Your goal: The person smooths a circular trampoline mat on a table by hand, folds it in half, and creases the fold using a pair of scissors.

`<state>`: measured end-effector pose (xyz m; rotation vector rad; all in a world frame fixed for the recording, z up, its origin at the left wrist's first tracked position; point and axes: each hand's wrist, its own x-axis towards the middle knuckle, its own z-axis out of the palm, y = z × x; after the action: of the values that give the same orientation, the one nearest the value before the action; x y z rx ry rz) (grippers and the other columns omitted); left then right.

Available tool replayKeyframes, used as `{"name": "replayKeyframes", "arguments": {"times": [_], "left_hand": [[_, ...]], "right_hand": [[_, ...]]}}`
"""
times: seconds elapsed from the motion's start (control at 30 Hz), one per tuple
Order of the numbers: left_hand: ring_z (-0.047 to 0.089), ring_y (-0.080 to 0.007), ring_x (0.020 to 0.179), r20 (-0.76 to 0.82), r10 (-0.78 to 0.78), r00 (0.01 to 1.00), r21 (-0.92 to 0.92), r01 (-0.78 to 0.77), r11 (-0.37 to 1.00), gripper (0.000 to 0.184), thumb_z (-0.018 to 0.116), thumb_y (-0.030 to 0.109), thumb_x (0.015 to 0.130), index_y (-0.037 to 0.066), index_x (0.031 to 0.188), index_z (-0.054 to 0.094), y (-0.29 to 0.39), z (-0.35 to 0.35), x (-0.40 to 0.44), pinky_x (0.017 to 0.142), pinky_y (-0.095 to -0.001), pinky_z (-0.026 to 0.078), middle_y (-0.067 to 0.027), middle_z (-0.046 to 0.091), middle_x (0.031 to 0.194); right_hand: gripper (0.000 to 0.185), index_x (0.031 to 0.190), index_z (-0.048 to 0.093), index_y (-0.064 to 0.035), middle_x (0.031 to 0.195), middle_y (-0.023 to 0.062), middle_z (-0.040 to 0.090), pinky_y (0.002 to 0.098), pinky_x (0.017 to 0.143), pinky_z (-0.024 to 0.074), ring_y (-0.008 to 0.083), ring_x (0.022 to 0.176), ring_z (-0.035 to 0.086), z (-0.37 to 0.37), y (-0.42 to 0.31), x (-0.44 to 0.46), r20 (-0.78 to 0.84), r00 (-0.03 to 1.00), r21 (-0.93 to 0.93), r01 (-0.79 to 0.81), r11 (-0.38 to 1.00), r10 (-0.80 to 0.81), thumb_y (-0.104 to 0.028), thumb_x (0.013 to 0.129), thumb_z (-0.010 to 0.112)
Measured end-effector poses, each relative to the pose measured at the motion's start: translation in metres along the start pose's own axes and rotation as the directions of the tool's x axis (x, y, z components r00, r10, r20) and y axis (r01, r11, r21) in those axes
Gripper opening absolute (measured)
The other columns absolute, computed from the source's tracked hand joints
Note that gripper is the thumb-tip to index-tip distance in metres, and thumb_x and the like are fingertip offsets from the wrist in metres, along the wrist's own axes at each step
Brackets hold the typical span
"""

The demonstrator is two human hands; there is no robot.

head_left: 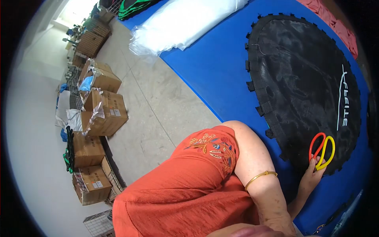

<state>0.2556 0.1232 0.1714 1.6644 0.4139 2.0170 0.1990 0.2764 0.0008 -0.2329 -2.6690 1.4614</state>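
Observation:
My right hand (pixel 314 173) is closed around a pair of scissors (pixel 333 148) with one red and one yellow handle loop. The blades are hidden. Beneath that hand lies a large black mesh mat (pixel 292 75), with short fabric tabs around its rim and white lettering near its far side. A gold bangle (pixel 260 178) circles my left forearm, which bends back toward the camera. Of my left hand (pixel 278 225) only part shows at the bottom edge, very near the lens, and its fingers cannot be made out.
The mat rests on a blue tabletop (pixel 197 73). Clear plastic sheeting (pixel 185 23) and black-and-green pieces (pixel 134 8) lie at its far left. Cardboard boxes (pixel 104 112) line the wall across the grey floor (pixel 146 94). Pink fabric (pixel 335 23) lies beyond the mat.

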Motion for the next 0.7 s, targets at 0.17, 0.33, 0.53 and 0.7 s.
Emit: {"name": "replayKeyframes", "arguments": {"times": [0.17, 0.33, 0.53, 0.7], "left_hand": [[0.070, -0.0379, 0.091, 0.006, -0.026, 1.000, 0.014, 0.026, 1.000, 0.014, 0.070, 0.013, 0.098, 0.001, 0.104, 0.069, -0.002, -0.001, -0.001, 0.080, -0.0446, 0.056, -0.0179, 0.071, 0.096], [0.070, -0.0382, 0.093, 0.016, -0.038, 0.999, 0.015, 0.038, 0.999, 0.014, 0.070, 0.013, 0.098, 0.001, 0.105, 0.069, -0.003, -0.001, -0.002, 0.081, -0.0449, 0.056, -0.0180, 0.071, 0.097], [0.069, -0.0386, 0.094, 0.007, -0.038, 0.999, 0.020, 0.038, 0.999, 0.015, 0.070, 0.014, 0.098, 0.001, 0.106, 0.068, 0.000, -0.006, -0.006, 0.082, -0.0452, 0.056, -0.0182, 0.071, 0.099], [0.069, -0.0390, 0.096, 0.004, -0.058, 0.998, 0.023, 0.058, 0.998, 0.015, 0.070, 0.014, 0.099, 0.001, 0.107, 0.068, -0.002, -0.011, -0.008, 0.083, -0.0455, 0.056, -0.0184, 0.071, 0.100]], "right_hand": [[0.040, 0.145, 0.052, 0.0061, 0.131, 0.0159, 0.065, 0.0375, 0.111, 0.0475, 0.0248, 0.124, 0.063, -0.001, -0.002, -0.001, 0.014, 1.000, 0.001, 0.002, 1.000, -0.002, -0.016, 0.113, 0.060], [0.040, 0.146, 0.050, 0.0062, 0.132, 0.0165, 0.065, 0.0378, 0.112, 0.0472, 0.0249, 0.125, 0.063, -0.003, -0.002, -0.001, 0.023, 1.000, 0.011, -0.008, 1.000, 0.008, -0.015, 0.113, 0.059], [0.041, 0.147, 0.049, 0.0063, 0.132, 0.0164, 0.066, 0.0377, 0.112, 0.0472, 0.0245, 0.126, 0.063, -0.004, -0.002, -0.001, 0.041, 0.999, -0.005, -0.010, 1.000, 0.010, -0.015, 0.114, 0.059], [0.041, 0.147, 0.049, 0.0063, 0.132, 0.0166, 0.066, 0.0378, 0.112, 0.0472, 0.0245, 0.126, 0.063, -0.002, -0.008, -0.003, 0.028, 0.999, 0.008, -0.025, 1.000, 0.025, -0.016, 0.114, 0.059]]}}
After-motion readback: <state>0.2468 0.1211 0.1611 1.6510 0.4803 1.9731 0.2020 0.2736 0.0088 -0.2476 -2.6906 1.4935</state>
